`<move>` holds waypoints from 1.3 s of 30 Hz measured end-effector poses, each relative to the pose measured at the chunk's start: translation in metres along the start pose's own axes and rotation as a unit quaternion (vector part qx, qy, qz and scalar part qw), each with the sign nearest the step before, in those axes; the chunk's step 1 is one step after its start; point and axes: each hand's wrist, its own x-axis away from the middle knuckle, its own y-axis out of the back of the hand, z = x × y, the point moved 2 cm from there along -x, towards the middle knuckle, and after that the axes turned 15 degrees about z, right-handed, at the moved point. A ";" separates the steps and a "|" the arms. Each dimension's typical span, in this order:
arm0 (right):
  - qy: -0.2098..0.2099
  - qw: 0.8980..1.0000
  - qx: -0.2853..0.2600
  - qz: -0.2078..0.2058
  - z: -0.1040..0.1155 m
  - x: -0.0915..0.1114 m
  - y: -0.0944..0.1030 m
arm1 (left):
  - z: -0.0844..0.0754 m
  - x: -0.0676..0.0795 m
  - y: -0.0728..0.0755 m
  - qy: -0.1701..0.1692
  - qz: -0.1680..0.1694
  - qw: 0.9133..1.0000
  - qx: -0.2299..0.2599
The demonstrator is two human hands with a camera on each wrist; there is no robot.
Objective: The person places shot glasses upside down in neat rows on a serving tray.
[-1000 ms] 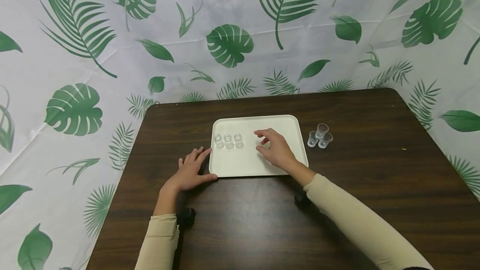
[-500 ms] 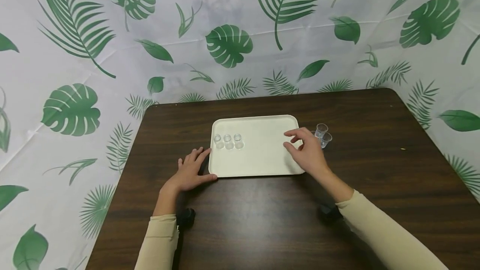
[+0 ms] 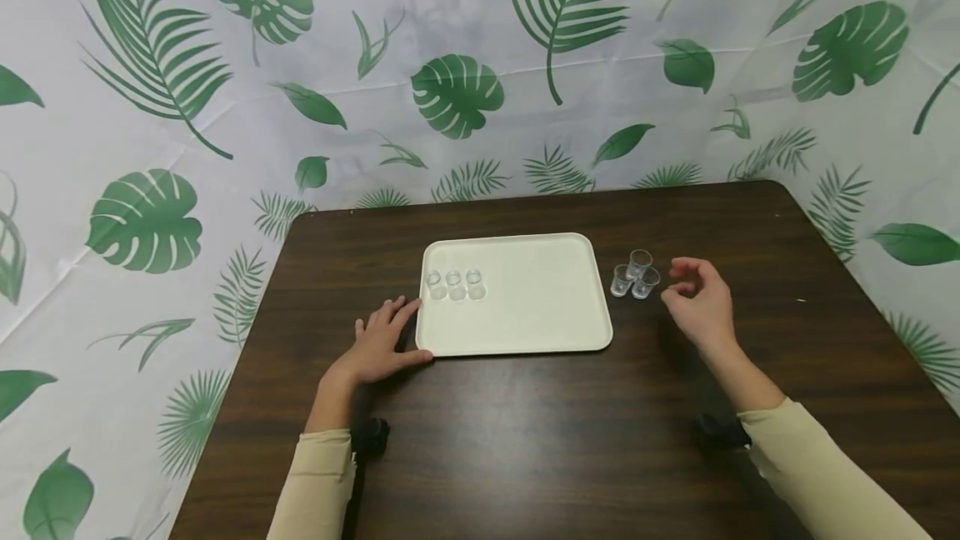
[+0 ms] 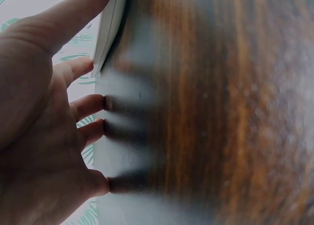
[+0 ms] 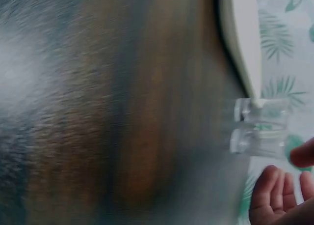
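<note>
My left hand lies with fingers spread at the left front corner of a white tray, thumb and index finger at its rim. In the left wrist view, fingertips rest on the table. Three small clear cups stand in a row on the tray's left part. Right of the tray, three more clear cups stand clustered on the table. My right hand hovers just right of that cluster, fingers loosely bent and holding nothing. Two of these clear cups show beyond its fingers in the right wrist view.
The dark wood-grain table runs back to a white leaf-print curtain. A tiny yellowish speck lies on the table at the right. A dark device sits under the left wrist.
My right hand has moved right, from above the tray, past its right edge, to the far side of the clustered cups. The left hand has stayed at the tray's corner.
</note>
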 end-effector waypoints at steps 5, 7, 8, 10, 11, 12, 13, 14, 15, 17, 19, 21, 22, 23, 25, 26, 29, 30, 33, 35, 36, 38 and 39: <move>-0.039 0.993 -0.036 0.106 -0.017 -0.004 -0.004 | 0.001 0.001 -0.003 0.005 0.002 1.000 0.009; -0.052 0.988 -0.048 0.140 -0.021 -0.006 -0.006 | 0.002 0.001 -0.004 0.007 0.002 1.000 0.008; -0.059 0.986 -0.047 0.151 -0.022 -0.007 -0.007 | 0.003 0.001 -0.004 0.008 0.002 1.000 0.008; -0.069 0.982 -0.040 0.171 -0.025 -0.008 -0.009 | 0.004 0.001 -0.004 0.009 0.003 1.000 0.008; -0.074 0.981 -0.035 0.176 -0.025 -0.008 -0.009 | 0.004 0.001 -0.004 0.009 0.003 1.000 0.008; -0.076 0.981 -0.030 0.178 -0.026 -0.009 -0.010 | 0.005 0.000 -0.003 0.008 0.003 1.000 0.008; -0.077 0.981 -0.025 0.177 -0.027 -0.009 -0.010 | 0.005 0.000 -0.003 0.007 0.003 1.000 0.008; -0.076 0.982 -0.022 0.173 -0.027 -0.009 -0.010 | 0.005 -0.001 -0.002 0.006 0.002 1.000 0.006; -0.075 0.983 -0.018 0.169 -0.028 -0.009 -0.010 | 0.005 -0.002 -0.002 0.006 0.002 1.000 0.005; -0.070 0.985 -0.008 0.160 -0.030 -0.011 -0.011 | 0.006 -0.003 -0.001 0.007 0.003 1.000 0.001; -0.066 0.987 0.001 0.148 -0.031 -0.012 -0.013 | 0.006 -0.004 0.000 0.010 0.004 1.000 -0.002; -0.067 0.988 0.010 0.136 -0.033 -0.014 -0.014 | 0.006 -0.003 0.000 0.013 0.006 1.000 -0.002; -0.069 0.989 0.013 0.129 -0.034 -0.014 -0.015 | 0.006 -0.003 0.000 0.014 0.007 1.000 -0.003; -0.071 0.990 0.016 0.122 -0.034 -0.015 -0.016 | 0.006 -0.003 0.000 0.013 0.008 1.000 -0.002; -0.076 0.991 0.022 0.111 -0.035 -0.015 -0.016 | 0.006 -0.003 0.000 0.011 0.008 1.000 0.001; -0.077 0.991 0.026 0.107 -0.035 -0.015 -0.017 | 0.006 -0.003 -0.001 0.010 0.007 1.000 0.002; -0.075 0.991 0.032 0.104 -0.035 -0.014 -0.017 | 0.006 -0.003 -0.001 0.006 0.005 1.000 0.003; -0.073 0.991 0.031 0.107 -0.035 -0.014 -0.017 | 0.007 -0.002 -0.001 0.007 0.005 1.000 0.003; -0.068 0.991 0.024 0.115 -0.035 -0.012 -0.017 | 0.007 -0.002 -0.001 0.010 0.007 1.000 0.000; -0.066 0.990 0.015 0.120 -0.036 -0.011 -0.017 | 0.008 -0.001 -0.001 0.012 0.008 1.000 -0.001; -0.065 0.990 0.011 0.121 -0.036 -0.010 -0.017 | 0.007 -0.001 -0.001 0.013 0.007 1.000 0.000; -0.064 0.991 0.004 0.121 -0.037 -0.010 -0.016 | 0.007 -0.001 -0.001 0.013 0.006 1.000 0.000; -0.063 0.991 0.002 0.121 -0.037 -0.009 -0.016 | 0.007 -0.001 -0.001 0.014 0.006 1.000 -0.001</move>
